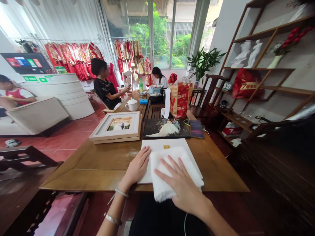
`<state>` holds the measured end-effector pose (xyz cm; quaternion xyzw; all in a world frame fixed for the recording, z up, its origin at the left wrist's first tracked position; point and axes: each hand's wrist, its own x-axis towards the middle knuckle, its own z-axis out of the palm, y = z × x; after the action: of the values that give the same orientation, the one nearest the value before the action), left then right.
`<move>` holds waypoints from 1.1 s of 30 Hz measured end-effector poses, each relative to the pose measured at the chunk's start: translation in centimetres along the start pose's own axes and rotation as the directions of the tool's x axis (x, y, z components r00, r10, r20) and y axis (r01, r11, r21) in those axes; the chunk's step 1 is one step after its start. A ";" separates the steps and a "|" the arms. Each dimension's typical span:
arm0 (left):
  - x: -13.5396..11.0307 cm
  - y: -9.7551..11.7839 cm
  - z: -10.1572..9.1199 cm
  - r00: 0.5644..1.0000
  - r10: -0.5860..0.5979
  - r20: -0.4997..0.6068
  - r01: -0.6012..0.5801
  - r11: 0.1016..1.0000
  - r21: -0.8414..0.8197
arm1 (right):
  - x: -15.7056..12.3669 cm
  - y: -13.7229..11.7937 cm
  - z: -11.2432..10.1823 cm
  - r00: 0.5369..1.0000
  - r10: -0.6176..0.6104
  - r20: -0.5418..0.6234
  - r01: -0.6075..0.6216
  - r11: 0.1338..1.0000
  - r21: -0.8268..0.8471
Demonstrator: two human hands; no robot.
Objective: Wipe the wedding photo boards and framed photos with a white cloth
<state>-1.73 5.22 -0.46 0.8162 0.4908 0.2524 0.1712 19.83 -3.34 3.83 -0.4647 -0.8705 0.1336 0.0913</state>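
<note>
A white rectangular panel (183, 143) lies flat at the table's near edge, with a small yellowish piece (166, 147) on its upper part. Over the panel's near right portion is a folded white cloth (157, 186), which hangs a little past the table edge. My right hand (180, 183) presses flat on the cloth, fingers spread. At the panel's left edge rests my left hand (139, 165), its fingers stretched out and touching the panel. The panel's underside is hidden.
Beyond the panel lie a framed photo (100, 131), a dark photo panel (157, 124) and a phone (197, 128). Farther back stand a white lidded mug (132, 104) and a red-and-tan paper bag (179, 100). Several people sit around the room. Wooden shelves (280, 70) line the right wall.
</note>
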 end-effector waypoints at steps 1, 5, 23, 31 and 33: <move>0.0 0.0 0.0 1.000 -0.002 0.002 0.002 1.000 0.002 | -1.0 0.0 -0.1 1.000 -0.027 0.010 0.027 0.999 0.023; -0.1 0.0 0.0 1.000 0.006 0.000 -0.006 1.000 0.012 | -3.3 2.1 -0.6 0.997 -0.071 -0.016 0.072 0.995 0.069; 0.0 -0.1 -0.1 1.000 0.025 0.009 -0.025 0.999 0.046 | 2.0 8.1 -1.3 0.966 0.217 -0.138 -0.235 0.963 -0.130; 0.0 -0.3 -0.1 0.998 0.057 0.000 -0.057 0.998 0.039 | -5.4 4.8 0.4 0.987 0.105 -0.118 -0.118 0.987 -0.112; 0.0 -0.4 -0.1 0.998 0.063 0.006 -0.063 0.997 0.041 | -5.5 5.2 0.0 0.991 0.108 -0.081 -0.115 0.990 -0.086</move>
<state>-2.02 5.42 -0.58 0.8352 0.4695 0.2455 0.1473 26.97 -5.10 2.00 -0.5212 -0.8442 0.0809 0.0958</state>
